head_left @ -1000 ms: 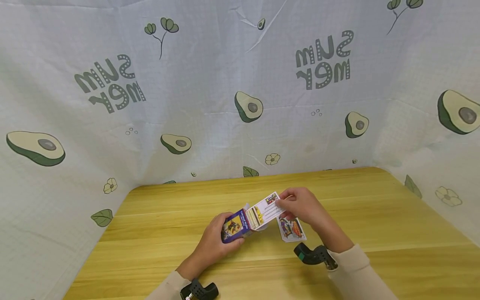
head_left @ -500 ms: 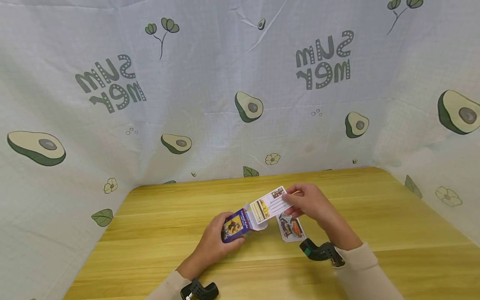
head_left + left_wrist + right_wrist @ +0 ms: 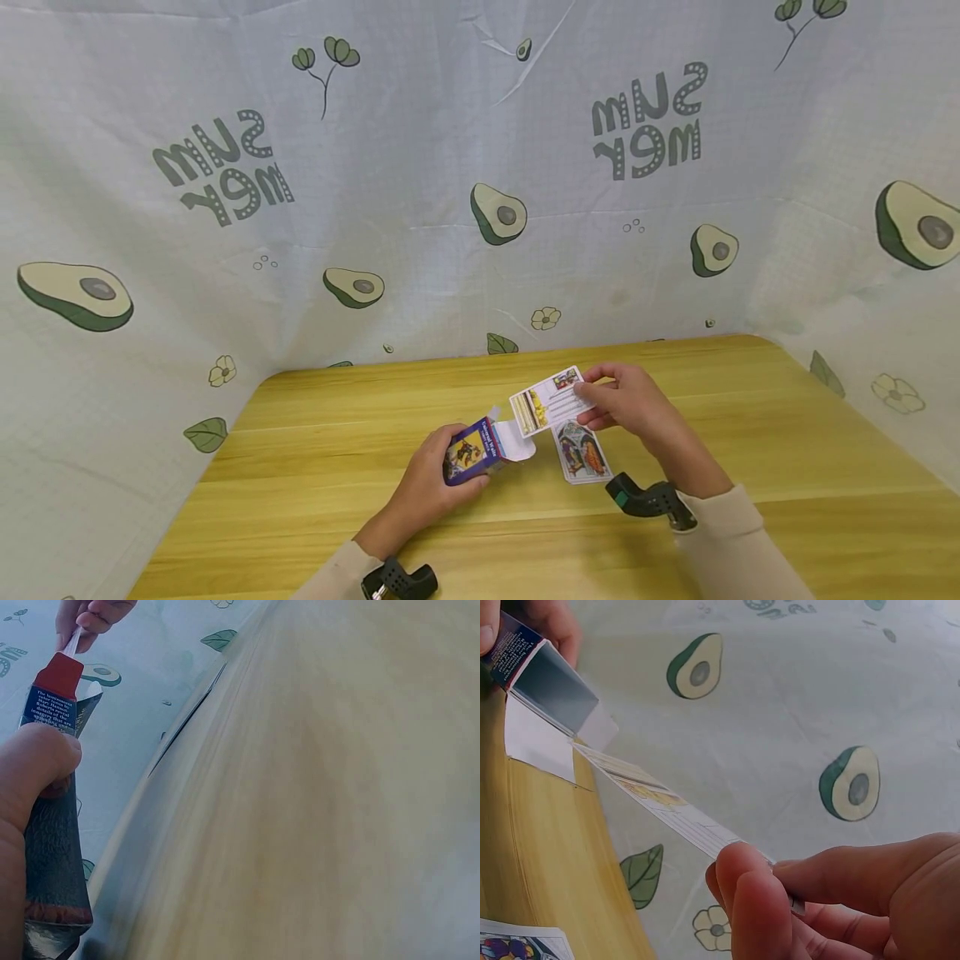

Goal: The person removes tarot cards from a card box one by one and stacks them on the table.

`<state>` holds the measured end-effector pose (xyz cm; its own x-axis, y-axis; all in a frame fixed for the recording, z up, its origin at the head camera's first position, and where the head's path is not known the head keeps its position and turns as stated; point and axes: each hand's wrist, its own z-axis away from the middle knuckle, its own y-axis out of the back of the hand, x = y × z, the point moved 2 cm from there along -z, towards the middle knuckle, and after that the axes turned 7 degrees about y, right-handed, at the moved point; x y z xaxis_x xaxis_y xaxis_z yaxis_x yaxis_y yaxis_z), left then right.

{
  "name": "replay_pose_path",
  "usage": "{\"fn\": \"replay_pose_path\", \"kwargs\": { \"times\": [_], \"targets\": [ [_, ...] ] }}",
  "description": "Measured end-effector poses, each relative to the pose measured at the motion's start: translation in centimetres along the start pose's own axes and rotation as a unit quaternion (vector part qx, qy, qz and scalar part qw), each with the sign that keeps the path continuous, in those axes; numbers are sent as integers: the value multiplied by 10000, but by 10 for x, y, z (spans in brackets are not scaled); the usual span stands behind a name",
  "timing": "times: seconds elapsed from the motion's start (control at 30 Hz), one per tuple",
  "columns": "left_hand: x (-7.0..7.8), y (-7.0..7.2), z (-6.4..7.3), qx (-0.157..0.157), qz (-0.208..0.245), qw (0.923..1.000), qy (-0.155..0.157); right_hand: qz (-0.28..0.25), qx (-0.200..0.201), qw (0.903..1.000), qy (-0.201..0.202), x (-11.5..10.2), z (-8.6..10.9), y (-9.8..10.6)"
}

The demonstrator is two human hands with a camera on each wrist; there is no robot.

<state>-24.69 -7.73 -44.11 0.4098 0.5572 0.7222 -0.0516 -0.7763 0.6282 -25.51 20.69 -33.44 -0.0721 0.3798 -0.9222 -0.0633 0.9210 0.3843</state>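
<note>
A blue and purple card box (image 3: 471, 452) with a yellow picture is gripped by my left hand (image 3: 426, 482), thumb along its near side. Its open end points right, with the white flap (image 3: 517, 442) folded out. In the right wrist view the box's opening (image 3: 555, 690) shows a dark hollow inside. My right hand (image 3: 626, 400) pinches a white printed card (image 3: 551, 402) by its far end, between thumb and fingers. The card is clear of the box, its lower end over the flap. Below it, a small stack of picture cards (image 3: 581, 454) lies on the table.
The wooden table (image 3: 315, 467) runs back to a white cloth (image 3: 420, 250) printed with avocados, which hangs behind and along both sides. Black wrist cameras are strapped to the left wrist (image 3: 397, 579) and the right wrist (image 3: 648, 498).
My right hand has drawn the card out of the box, up and to the right. My left hand and the box have stayed in place, as has the card stack.
</note>
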Motion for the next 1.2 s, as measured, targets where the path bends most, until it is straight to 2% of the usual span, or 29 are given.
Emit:
{"fn": "replay_pose_path", "kwargs": {
  "times": [0.4,0.63,1.07,1.2],
  "targets": [
    [0,0,-1,14,-29,10000,0,-22,27,9999,-97,0,1,4],
    [0,0,-1,10,-25,10000,19,27,34,10000,43,-1,2,6],
    [-1,-1,-1,39,-12,10000,-3,538,122,9979,341,1,2,7],
    [-1,-1,-1,46,9,10000,-13,747,189,9965,309,1,2,7]
  ]
}}
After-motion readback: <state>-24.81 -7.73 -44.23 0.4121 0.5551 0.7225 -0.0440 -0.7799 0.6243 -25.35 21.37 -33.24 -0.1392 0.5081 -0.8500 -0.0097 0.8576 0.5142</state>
